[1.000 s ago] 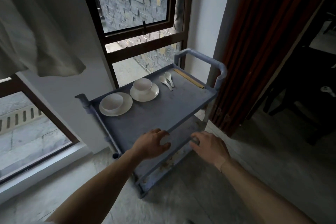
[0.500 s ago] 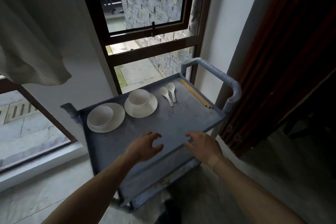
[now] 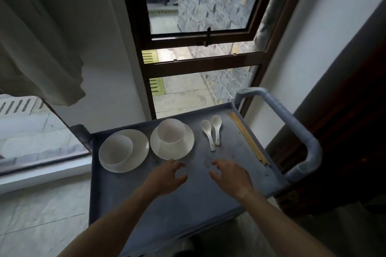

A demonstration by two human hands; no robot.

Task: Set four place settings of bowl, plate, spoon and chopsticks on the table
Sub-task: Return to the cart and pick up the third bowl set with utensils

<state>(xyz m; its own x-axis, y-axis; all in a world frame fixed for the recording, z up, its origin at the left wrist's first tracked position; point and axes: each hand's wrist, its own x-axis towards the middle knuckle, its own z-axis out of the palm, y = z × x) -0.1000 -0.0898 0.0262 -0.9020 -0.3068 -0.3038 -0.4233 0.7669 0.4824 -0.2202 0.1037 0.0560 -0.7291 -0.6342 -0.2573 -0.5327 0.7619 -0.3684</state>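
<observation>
Two bare forearms reach up from the bottom of the frame toward its centre. The left hand (image 3: 167, 175) and right hand (image 3: 228, 175) hang side by side, palms down, fingers loosely curled, holding nothing.

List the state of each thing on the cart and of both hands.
Left bowl: upright, on left plate.
Right bowl: upright, on right plate.
Spoons: two, side by side.
Chopsticks: lying along cart edge.
Left hand: open, empty.
Right hand: open, empty.
</observation>
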